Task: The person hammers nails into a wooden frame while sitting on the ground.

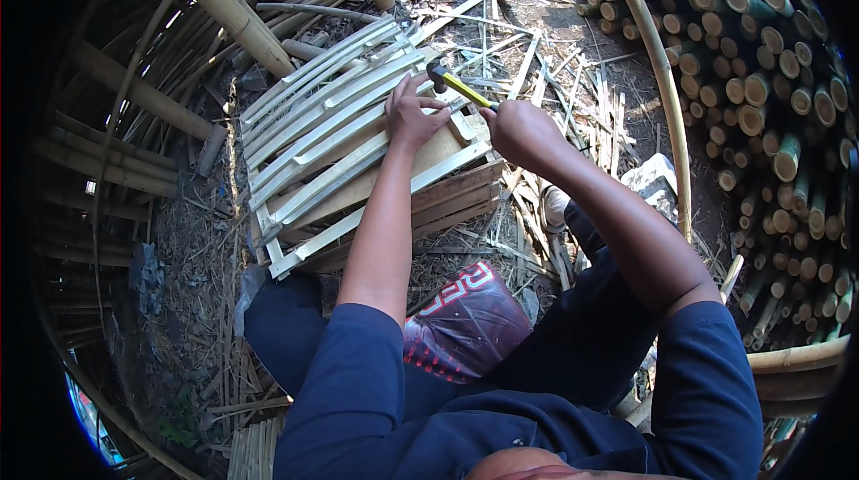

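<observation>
A slatted bamboo panel (335,135) lies tilted in front of me on a low wooden crate or block (461,194). Its pale split strips run side by side, with gaps between them. My left hand (414,115) rests on the strips near the panel's right side, thumb and fingers drawn toward each other; whether a nail is between them is too small to see. My right hand (519,131) is wrapped round the yellow and black handle of a hammer (465,91). The dark hammer head is just right of my left fingers, close above the strips.
Cut bamboo poles (756,86) are stacked at the right, behind a bent bamboo pole (667,77). Loose bamboo strips (537,68) litter the ground beyond the panel. Thick bamboo posts (228,10) slant in at the upper left. A dark red printed sack (470,323) lies between my legs.
</observation>
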{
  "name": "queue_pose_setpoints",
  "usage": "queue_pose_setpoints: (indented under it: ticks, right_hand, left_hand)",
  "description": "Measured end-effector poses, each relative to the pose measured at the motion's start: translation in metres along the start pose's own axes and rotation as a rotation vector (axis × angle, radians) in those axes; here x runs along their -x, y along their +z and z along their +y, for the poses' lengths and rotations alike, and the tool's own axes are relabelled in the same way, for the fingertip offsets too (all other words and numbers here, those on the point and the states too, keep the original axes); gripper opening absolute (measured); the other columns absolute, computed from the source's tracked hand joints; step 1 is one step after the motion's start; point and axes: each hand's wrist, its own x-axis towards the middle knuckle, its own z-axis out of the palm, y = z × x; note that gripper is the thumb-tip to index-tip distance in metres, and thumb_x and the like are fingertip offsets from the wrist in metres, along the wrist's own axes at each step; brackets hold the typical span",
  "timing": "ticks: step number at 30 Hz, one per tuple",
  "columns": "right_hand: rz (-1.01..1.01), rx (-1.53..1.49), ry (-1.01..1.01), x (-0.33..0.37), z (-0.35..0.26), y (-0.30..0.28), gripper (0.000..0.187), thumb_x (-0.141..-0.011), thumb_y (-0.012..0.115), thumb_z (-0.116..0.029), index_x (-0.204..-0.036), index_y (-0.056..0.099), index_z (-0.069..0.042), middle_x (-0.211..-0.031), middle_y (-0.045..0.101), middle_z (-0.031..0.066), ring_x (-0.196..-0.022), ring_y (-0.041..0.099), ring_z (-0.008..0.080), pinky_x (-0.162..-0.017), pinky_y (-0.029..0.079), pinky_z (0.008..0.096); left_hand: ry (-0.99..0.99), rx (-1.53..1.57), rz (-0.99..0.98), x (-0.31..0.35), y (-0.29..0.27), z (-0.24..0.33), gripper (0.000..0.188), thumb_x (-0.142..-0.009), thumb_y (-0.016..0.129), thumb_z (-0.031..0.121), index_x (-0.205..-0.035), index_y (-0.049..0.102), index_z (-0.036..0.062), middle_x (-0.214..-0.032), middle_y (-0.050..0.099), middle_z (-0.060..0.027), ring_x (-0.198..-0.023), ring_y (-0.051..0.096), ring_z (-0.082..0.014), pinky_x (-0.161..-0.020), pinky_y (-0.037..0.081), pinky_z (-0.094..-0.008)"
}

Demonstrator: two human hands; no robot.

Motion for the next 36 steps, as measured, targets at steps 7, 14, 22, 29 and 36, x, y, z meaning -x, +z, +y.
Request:
queue_pose_setpoints:
  ticks: [7,14,22,29,36]
  right_hand:
    - [-0.015,-0.012,0.025,0.003,-0.010,-0.002,0.046,-0.109,0.049,-0.034,-0.091,0.073,0.001,-0.086,0.073,0.0229,-0.082,0.072,0.0410,-0.073,0.057,0.0512]
    - [-0.004,-0.021,0.031,0.003,-0.005,-0.001,0.047,-0.108,0.051,-0.036,-0.088,0.073,0.001,-0.082,0.073,0.0227,-0.080,0.072,0.0419,-0.070,0.056,0.0517]
    - [0.011,0.016,0.003,0.000,-0.004,0.002,0.046,-0.108,0.050,-0.035,-0.091,0.074,0.001,-0.085,0.074,0.0223,-0.082,0.073,0.0417,-0.072,0.057,0.0512]
    - [-0.005,0.046,0.015,0.000,-0.003,0.006,0.044,-0.108,0.051,-0.034,-0.094,0.074,0.000,-0.090,0.075,0.0218,-0.086,0.073,0.0413,-0.075,0.057,0.0507]
    - [-0.033,0.112,-0.019,-0.004,0.003,0.011,0.043,-0.108,0.050,-0.034,-0.094,0.074,-0.001,-0.089,0.074,0.0212,-0.085,0.073,0.0405,-0.075,0.058,0.0502]
  left_hand:
    - [-0.016,-0.018,0.020,0.001,0.000,-0.005,0.008,-0.073,0.087,0.029,-0.075,0.083,0.0217,-0.144,0.062,0.0061,-0.148,0.041,-0.0262,-0.122,0.028,-0.0465]
    - [-0.025,0.026,0.000,0.000,-0.002,0.004,0.008,-0.073,0.086,0.028,-0.076,0.084,0.0217,-0.144,0.062,0.0056,-0.146,0.043,-0.0246,-0.120,0.030,-0.0465]
    - [-0.017,0.018,0.003,-0.001,-0.002,0.000,0.009,-0.072,0.087,0.030,-0.076,0.084,0.0228,-0.143,0.062,0.0057,-0.146,0.044,-0.0239,-0.119,0.031,-0.0476]
    - [0.032,-0.007,0.003,-0.001,0.000,-0.001,0.016,-0.070,0.091,0.033,-0.081,0.085,0.0231,-0.143,0.062,0.0000,-0.144,0.045,-0.0286,-0.118,0.033,-0.0482]
    - [0.012,-0.006,-0.010,-0.001,0.001,0.003,0.016,-0.071,0.091,0.034,-0.082,0.085,0.0231,-0.145,0.061,0.0003,-0.145,0.043,-0.0281,-0.119,0.033,-0.0480]
